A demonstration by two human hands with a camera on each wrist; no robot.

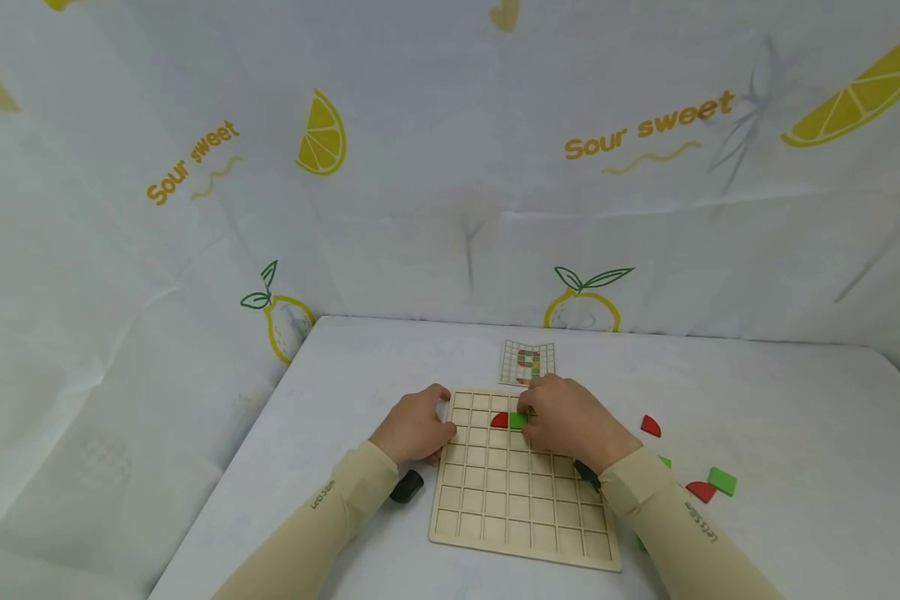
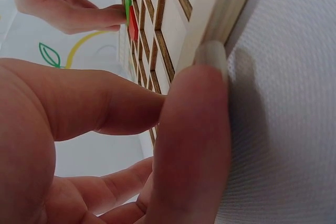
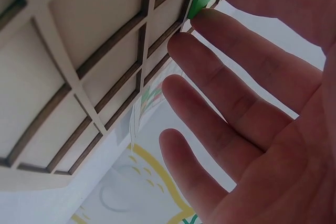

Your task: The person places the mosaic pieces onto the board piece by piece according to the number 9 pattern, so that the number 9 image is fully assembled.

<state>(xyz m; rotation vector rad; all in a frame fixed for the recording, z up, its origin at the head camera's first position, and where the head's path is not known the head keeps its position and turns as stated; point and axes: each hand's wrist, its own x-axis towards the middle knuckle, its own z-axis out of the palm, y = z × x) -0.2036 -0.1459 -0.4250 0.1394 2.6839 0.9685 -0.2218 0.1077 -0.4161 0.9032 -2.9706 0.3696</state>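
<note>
A wooden grid board [image 1: 525, 492] lies flat on the white table. My left hand [image 1: 444, 419] holds its upper left edge, with the thumb [image 2: 210, 77] against the side and a finger across the grid. My right hand [image 1: 528, 414] is over the board's upper rows and pinches a green square piece [image 1: 518, 420] that sits in a cell. A red quarter-round piece [image 1: 500, 419] lies in the cell to its left. In the left wrist view the green piece [image 2: 127, 1] and the red piece [image 2: 133, 24] show edge-on. The other right-hand fingers [image 3: 226, 66] are spread straight.
A small pattern card [image 1: 527, 362] lies just beyond the board. Loose pieces lie to the right: a red one [image 1: 650, 426], a green one [image 1: 722, 481], another red one [image 1: 701, 491]. A lemon-print cloth [image 1: 450, 167] walls the table behind and to the left.
</note>
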